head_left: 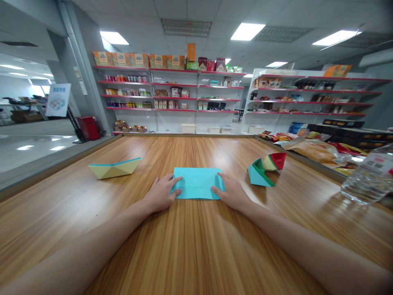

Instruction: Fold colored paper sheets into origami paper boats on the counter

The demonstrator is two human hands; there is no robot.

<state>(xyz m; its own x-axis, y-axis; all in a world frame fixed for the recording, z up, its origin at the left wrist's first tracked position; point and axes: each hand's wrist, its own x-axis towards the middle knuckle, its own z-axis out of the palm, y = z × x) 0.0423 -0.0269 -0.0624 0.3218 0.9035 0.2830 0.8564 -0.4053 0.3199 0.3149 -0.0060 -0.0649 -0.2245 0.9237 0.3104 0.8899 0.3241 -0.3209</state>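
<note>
A light blue sheet of paper (198, 184) with a faint crosswise crease lies in front of me on the wooden table. At its left edge, my left hand (162, 191) holds it, with thumb and index finger on the upper face. My right hand (232, 191) has the right edge in the same way, thumb and index finger over the paper. Some of the other fingertips are hidden or hard to make out. Left of the hands sits a folded paper boat (115, 169), yellow with a blue rim. To the right stands a folded paper piece (260, 172) in blue, green, yellow and red.
The wooden table (190, 241) has a raised border. A clear plastic bottle (370, 176) stands at the right, near packaged snacks (310, 147). Behind the table are stocked shelves (172, 84). A red box (88, 128) and a sign (58, 100) stand at far left.
</note>
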